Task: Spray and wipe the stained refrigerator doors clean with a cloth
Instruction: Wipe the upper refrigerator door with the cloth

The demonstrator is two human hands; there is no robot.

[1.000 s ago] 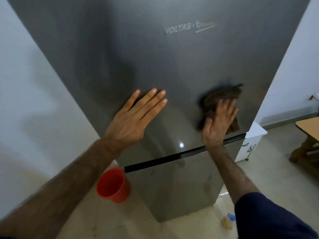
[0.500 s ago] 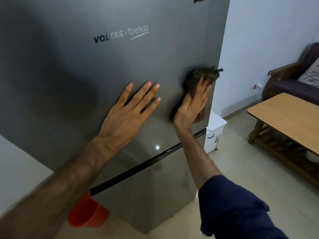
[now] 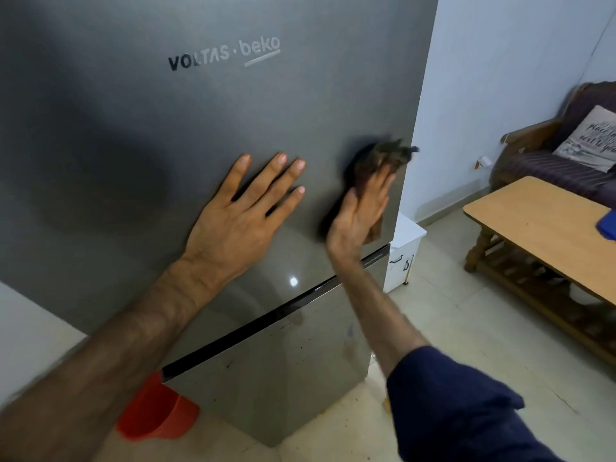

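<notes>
Left hand: I had my left hand (image 3: pixel 243 225) flat on the upper door (image 3: pixel 213 135), fingers straight and spread, holding nothing. I judged it was there to brace me and steady the door against the rubbing.

Right hand: my right hand (image 3: pixel 361 213) pressed the brown cloth (image 3: pixel 383 160) against the same door with fairly straight fingers laid over it; the cloth bunched out above my fingertips and a corner hung below my palm. I could not tell whether my thumb pinched it.

Cloth position: near the door's right edge, just above the dark gap between the 2 doors, because that strip was what I was wiping.

Lower door: the lower door (image 3: pixel 283 378) showed small dark specks and a faint smear, so I judged it not yet cleaned.

Spray bottle: not visible to me here.

Surroundings: an orange bucket (image 3: pixel 156 418) sat on the floor beside the fridge's lower left corner, likely kept within reach; a wooden table (image 3: pixel 533 221) stood well apart to the right.

Stage: mid-wipe on door 1 of 2, by my judgement.
</notes>
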